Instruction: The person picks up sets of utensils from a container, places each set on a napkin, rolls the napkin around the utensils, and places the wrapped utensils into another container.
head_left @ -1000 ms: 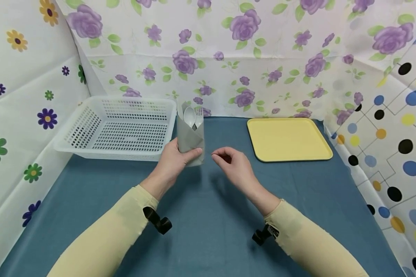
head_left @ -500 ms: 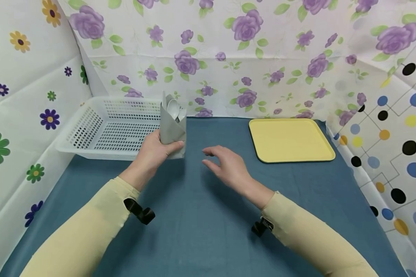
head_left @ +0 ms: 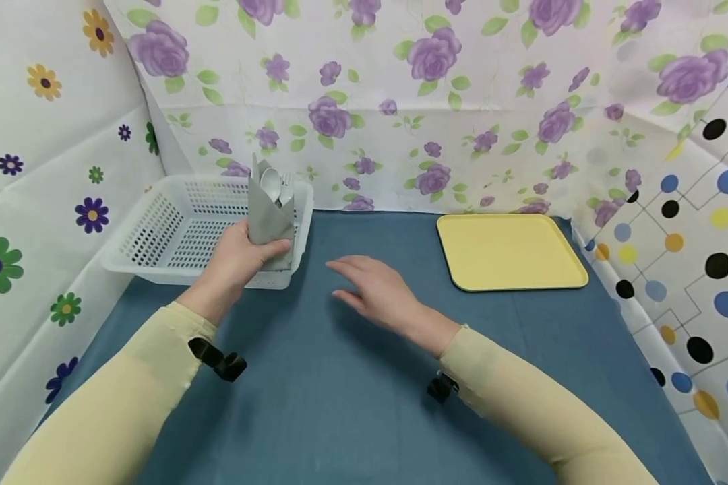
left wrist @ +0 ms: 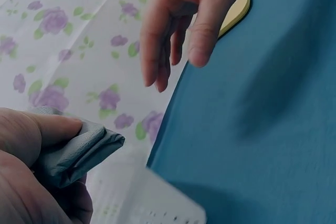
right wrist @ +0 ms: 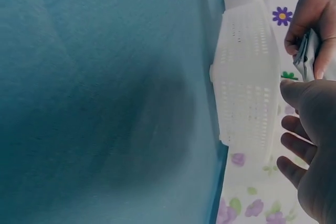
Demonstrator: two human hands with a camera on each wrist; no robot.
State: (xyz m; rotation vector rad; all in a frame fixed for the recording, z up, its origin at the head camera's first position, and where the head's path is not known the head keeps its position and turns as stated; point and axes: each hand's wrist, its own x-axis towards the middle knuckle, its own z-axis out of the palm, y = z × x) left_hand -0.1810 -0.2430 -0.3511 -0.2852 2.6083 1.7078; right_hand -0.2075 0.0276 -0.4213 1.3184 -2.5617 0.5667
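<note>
My left hand (head_left: 238,259) grips a folded grey napkin (head_left: 268,219) near its lower end, with the thumb across the front. A white spoon (head_left: 271,184) and a white fork (head_left: 287,188) stick up out of the napkin's top. This bundle stands upright in front of the right part of a white perforated basket (head_left: 152,261). To the right, my right hand (head_left: 376,291) hovers over the table, holding nothing, its fingers extended and thumb apart. In the left wrist view only the napkin's folded lower end (left wrist: 84,150) shows; the cutlery is out of sight there.
A yellow tray (head_left: 512,252) with a dark edge lies at the back right of the blue tablecloth (head_left: 364,404). Flowered cloth (head_left: 388,135) hangs behind the table, and patterned cloths close off both sides.
My left hand has carried the napkin bundle left, from beside the basket to in front of it. My right hand has shifted left and its fingers have opened from a near pinch.
</note>
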